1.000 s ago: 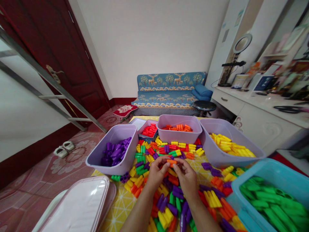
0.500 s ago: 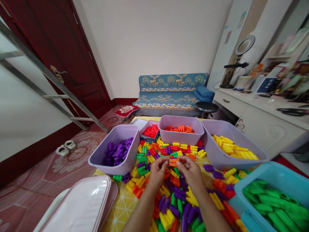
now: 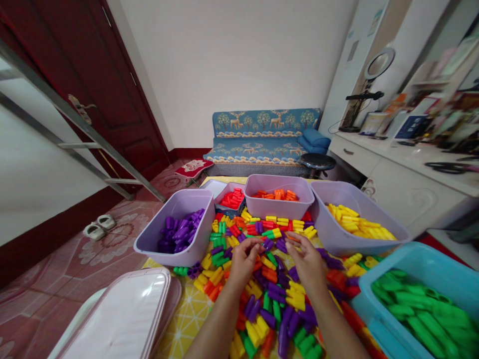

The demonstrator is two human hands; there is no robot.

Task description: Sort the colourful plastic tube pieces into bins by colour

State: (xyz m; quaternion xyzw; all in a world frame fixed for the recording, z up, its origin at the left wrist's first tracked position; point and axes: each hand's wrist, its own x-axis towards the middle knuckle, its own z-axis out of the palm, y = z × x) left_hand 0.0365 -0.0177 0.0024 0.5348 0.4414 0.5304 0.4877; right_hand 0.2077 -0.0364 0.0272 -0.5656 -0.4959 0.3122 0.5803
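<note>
My left hand (image 3: 244, 262) is over the pile with thumb and fingers curled together. Purple pieces (image 3: 268, 244) lie just beyond its fingertips; whether it pinches anything is hidden. To its right, my right hand (image 3: 307, 262) has its fingers bent around an orange plastic piece (image 3: 294, 239), mostly covered by the fingers. Below and between both hands spread loose tube-shaped plastic blocks, among them yellow (image 3: 295, 297), purple (image 3: 277, 292) and green ones (image 3: 276, 310).
Lilac bins hold purple (image 3: 181, 230), orange (image 3: 280, 194) and yellow pieces (image 3: 355, 223). A small box of red pieces (image 3: 232, 198) stands at the back. The blue bin (image 3: 445, 262) at right holds green pieces. White lids (image 3: 119, 314) lie at left.
My hands have moved apart. The orange piece that was between both hands has gone rightward with my right hand. The view has shifted slightly.
</note>
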